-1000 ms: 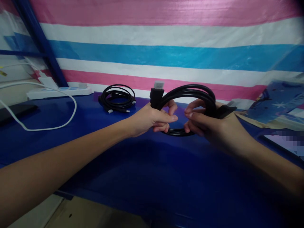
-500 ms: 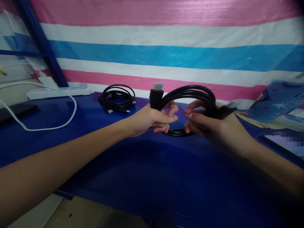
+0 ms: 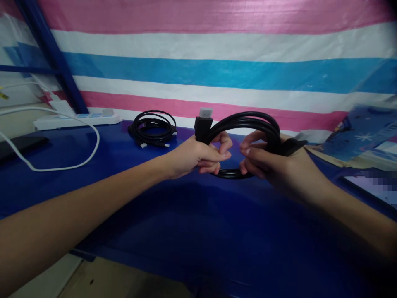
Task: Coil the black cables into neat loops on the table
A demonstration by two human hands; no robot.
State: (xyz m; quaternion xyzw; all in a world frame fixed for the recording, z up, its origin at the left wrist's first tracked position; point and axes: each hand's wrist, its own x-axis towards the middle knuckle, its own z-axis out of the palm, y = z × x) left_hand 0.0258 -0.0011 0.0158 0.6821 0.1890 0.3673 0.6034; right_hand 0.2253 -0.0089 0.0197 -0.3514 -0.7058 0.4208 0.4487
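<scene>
A coiled black cable (image 3: 245,120) is held up in front of me between both hands. My left hand (image 3: 207,153) grips its left side, fingers curled round the loops. From the top of that fist a black plug with a clear-capped end (image 3: 204,120) points upward. Round the right side of the coil my right hand (image 3: 273,159) is closed. Another black connector (image 3: 293,145) sticks out to the right over that hand; its tip is blurred. The bottom of the coil shows below the fingers, above the blue table (image 3: 192,223).
A second coil of black cable (image 3: 153,130) lies on the table behind my left hand. Further left are a white power strip (image 3: 77,121), a looping white cord (image 3: 96,145) and a dark flat device (image 3: 21,147). At right are a blue printed package (image 3: 356,132) and a phone-like screen (image 3: 369,186).
Almost nothing differs. Both hands and the coiled cable have shifted very slightly left in view, with the grip unchanged.
</scene>
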